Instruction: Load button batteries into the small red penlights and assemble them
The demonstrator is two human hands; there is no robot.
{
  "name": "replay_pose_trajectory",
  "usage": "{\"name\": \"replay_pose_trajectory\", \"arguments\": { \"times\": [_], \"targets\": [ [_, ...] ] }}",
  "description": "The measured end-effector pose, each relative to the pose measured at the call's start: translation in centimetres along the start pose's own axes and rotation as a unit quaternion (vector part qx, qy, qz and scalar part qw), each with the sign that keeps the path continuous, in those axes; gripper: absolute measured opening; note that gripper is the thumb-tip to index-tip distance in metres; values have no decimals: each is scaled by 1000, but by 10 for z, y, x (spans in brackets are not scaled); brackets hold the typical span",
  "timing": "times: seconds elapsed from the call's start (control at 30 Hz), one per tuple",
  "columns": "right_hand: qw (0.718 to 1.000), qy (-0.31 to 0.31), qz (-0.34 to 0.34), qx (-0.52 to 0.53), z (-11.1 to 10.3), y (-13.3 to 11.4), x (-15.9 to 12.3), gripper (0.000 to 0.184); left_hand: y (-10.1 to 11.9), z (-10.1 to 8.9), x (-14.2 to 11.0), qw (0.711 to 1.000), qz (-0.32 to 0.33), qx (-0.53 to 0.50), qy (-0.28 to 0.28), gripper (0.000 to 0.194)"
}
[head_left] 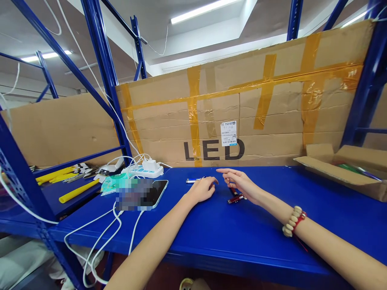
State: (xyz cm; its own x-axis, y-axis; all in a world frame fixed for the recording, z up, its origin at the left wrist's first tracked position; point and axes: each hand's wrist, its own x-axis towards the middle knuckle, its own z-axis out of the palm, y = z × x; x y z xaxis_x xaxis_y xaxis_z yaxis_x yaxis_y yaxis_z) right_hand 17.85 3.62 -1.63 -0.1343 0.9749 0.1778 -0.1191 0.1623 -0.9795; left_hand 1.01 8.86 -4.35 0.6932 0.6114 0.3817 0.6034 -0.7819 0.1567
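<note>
My left hand [203,189] rests on the blue shelf top, palm down, fingers loosely bent. At its fingertips lie blue and white pen-like sticks [192,180]; their right ends are partly hidden by the hand. My right hand [238,181] hovers to the right, index finger stretched out to the left and the other fingers partly curled. Just beneath it are small dark red pieces with shiny metal ends [236,198], their kind unclear. The upper one is partly covered by the fingers, and no firm grip on it shows. A bead bracelet circles my right wrist.
A phone [159,192] lies at left, partly blurred out, with white cables running over the front edge. Behind it sits a white power strip [148,171]. Yellow tubes [78,191] lie farther left. An open cardboard box [359,167] stands at right. Taped cardboard [169,121] walls the back.
</note>
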Motion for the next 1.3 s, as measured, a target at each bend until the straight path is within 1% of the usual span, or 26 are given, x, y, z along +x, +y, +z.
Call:
{"name": "replay_pose_trajectory", "arguments": {
  "times": [0.33, 0.43, 0.57, 0.63, 0.7, 0.83, 0.9, 1.0, 1.13, 1.3],
  "targets": [
    [997, 70, 1, -46, -4, 2, 3, 28, 2, 0, 0, 1000, 5, -4, 4, 28],
    [996, 83, 17, -23, -6, 2, 4, 24, 5, -2, 0, 1000, 9, -4, 1, 28],
    [990, 131, 51, 22, -8, 0, 4, 19, 12, -6, 0, 1000, -5, 3, 10, 27],
    [986, 148, 59, 47, -7, -2, 3, 17, 17, -6, 0, 1000, 4, 0, 25, 25],
    [984, 155, 59, 68, -6, -4, 2, 16, 22, -5, 1, 999, 27, -4, 31, 25],
    [981, 131, 53, 136, -2, -7, 0, 16, 31, 1, 3, 996, 86, 35, 2, 25],
    [975, 105, 45, 193, -1, -9, -1, 25, 34, 3, 4, 993, 105, 55, -15, 27],
    [966, 51, 26, 251, 0, -11, -1, 42, 36, 5, 3, 993, 103, 47, -30, 35],
    [970, -12, 37, 240, 3, -14, -3, 55, 35, 7, 2, 993, 113, 3, -43, 33],
    [976, -63, 36, 207, 9, -16, -8, 59, 33, 9, 4, 993, 112, -7, -43, 27]
  ]
}}
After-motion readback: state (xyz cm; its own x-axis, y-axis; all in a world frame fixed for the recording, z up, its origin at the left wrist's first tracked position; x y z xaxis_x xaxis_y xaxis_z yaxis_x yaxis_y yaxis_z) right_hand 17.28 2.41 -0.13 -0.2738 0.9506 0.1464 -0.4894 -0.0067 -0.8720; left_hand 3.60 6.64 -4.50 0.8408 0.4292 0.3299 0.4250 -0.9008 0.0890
